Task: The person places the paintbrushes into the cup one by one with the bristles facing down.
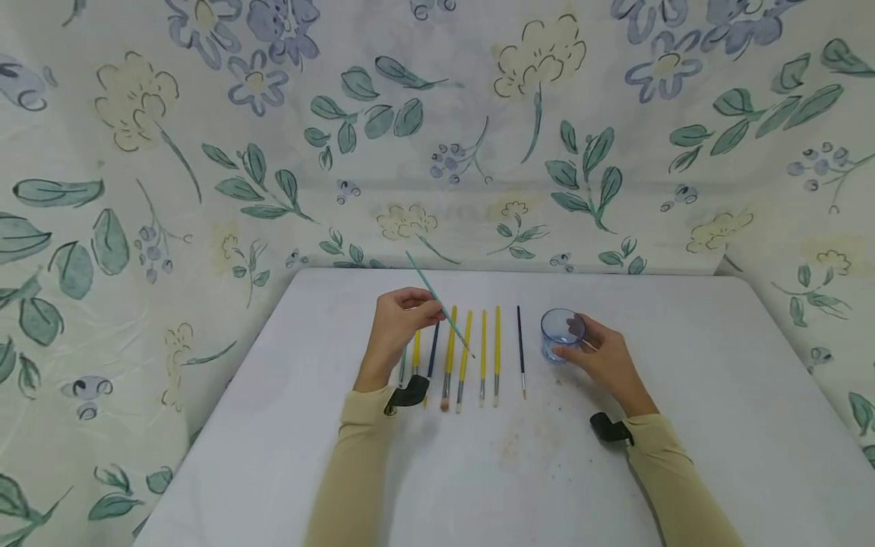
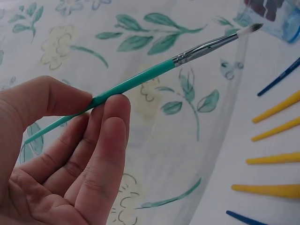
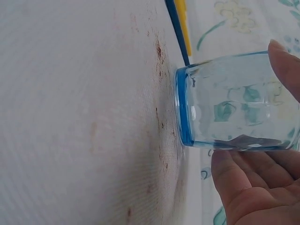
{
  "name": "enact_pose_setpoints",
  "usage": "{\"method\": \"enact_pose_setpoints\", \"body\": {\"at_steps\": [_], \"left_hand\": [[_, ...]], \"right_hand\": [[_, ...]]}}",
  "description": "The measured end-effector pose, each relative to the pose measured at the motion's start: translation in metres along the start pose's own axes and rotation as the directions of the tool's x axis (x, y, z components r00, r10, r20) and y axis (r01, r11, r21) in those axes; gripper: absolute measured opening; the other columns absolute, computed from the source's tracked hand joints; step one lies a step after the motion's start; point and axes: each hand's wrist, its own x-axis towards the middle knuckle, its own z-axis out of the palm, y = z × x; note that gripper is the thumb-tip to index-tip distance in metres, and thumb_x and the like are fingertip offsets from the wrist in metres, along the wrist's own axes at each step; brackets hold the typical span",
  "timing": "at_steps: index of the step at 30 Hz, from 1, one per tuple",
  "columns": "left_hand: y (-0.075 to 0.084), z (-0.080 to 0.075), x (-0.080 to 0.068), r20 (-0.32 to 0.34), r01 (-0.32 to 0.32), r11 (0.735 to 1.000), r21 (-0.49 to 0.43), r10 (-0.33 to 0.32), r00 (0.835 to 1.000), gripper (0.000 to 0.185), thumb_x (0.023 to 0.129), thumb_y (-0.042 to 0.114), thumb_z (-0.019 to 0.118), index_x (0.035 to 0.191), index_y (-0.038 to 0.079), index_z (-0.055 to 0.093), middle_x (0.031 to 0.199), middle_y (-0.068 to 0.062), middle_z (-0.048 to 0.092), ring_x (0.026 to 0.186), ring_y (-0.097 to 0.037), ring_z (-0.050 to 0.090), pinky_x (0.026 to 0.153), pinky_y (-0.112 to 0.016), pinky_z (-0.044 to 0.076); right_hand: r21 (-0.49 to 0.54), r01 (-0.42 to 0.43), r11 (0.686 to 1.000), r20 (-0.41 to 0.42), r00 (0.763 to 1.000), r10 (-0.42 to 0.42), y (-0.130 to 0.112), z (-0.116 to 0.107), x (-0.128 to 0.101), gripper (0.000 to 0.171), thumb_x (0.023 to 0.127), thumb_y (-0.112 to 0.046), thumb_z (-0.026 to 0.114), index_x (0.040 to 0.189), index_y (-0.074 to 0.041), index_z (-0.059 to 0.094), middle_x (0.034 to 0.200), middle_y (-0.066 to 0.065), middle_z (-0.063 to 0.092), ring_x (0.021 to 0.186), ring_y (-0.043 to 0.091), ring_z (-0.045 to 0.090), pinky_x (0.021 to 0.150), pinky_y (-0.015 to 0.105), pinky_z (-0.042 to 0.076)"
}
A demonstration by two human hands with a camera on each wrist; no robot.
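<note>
Between thumb and fingers my left hand (image 1: 403, 323) pinches a teal-handled paintbrush (image 2: 136, 83), raised above the table. Its silver ferrule leads to a pale tip that is dark at the end, pointing down and right in the head view. My right hand (image 1: 604, 357) grips a clear bluish drinking glass (image 3: 234, 103) by its side, thumb on one side and fingers on the other. The glass is upright, at or just above the table; whether its base touches cannot be told. Left of the glass lies a dark-handled paintbrush (image 1: 521, 349).
Several yellow-handled paintbrushes (image 1: 483, 349) lie in a row on the white table (image 1: 273, 456), tips toward me. A blue-handled brush (image 1: 434, 349) lies among them, partly behind my left hand and wrist. Brownish smudges mark the tabletop in front of the glass. Floral cloth (image 1: 465, 220) hangs behind.
</note>
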Motion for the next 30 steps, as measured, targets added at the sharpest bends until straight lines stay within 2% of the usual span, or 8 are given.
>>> {"method": "enact_pose_setpoints", "body": {"at_steps": [8, 16, 24, 30], "left_hand": [[0.007, 0.026, 0.012, 0.040, -0.082, 0.996, -0.025, 0.082, 0.996, 0.017, 0.092, 0.005, 0.072, 0.105, -0.007, 0.070, 0.085, -0.003, 0.074, 0.078, -0.018, 0.076, 0.078, -0.025, 0.065], [0.014, 0.049, 0.022, 0.068, -0.154, 0.988, -0.014, 0.155, 0.986, 0.016, 0.093, 0.004, 0.072, 0.105, -0.006, 0.071, 0.092, -0.013, 0.075, 0.076, -0.009, 0.074, 0.081, -0.028, 0.065], [0.019, 0.068, 0.029, 0.097, -0.186, 0.980, -0.071, 0.193, 0.976, 0.016, 0.093, 0.003, 0.072, 0.105, -0.008, 0.071, 0.090, -0.007, 0.075, 0.076, -0.008, 0.074, 0.083, -0.029, 0.065], [0.022, 0.083, 0.035, 0.117, -0.211, 0.976, -0.044, 0.215, 0.970, 0.021, 0.094, 0.004, 0.072, 0.110, -0.009, 0.071, 0.099, -0.020, 0.076, 0.076, -0.005, 0.073, 0.084, -0.031, 0.065]], "right_hand": [[-0.013, 0.001, 1.000, -0.009, 1.000, -0.001, 0.004, 0.001, 0.003, 0.091, 0.088, -0.029, 0.084, 0.159, -0.001, 0.035, 0.159, 0.024, 0.046, 0.151, 0.041, 0.041, 0.117, 0.044, 0.041], [-0.008, 0.002, 1.000, -0.003, 1.000, -0.002, 0.002, 0.002, 0.003, 0.092, 0.088, -0.030, 0.084, 0.159, 0.000, 0.034, 0.160, 0.025, 0.044, 0.152, 0.042, 0.040, 0.118, 0.045, 0.040], [-0.014, -0.006, 1.000, 0.008, 1.000, 0.006, 0.000, 0.002, 0.003, 0.094, 0.088, -0.032, 0.083, 0.160, 0.001, 0.032, 0.161, 0.026, 0.042, 0.152, 0.043, 0.038, 0.119, 0.047, 0.040], [-0.003, -0.010, 1.000, 0.008, 1.000, 0.010, -0.002, 0.003, 0.003, 0.096, 0.087, -0.033, 0.084, 0.160, 0.002, 0.031, 0.161, 0.026, 0.041, 0.152, 0.043, 0.037, 0.119, 0.047, 0.040]]}}
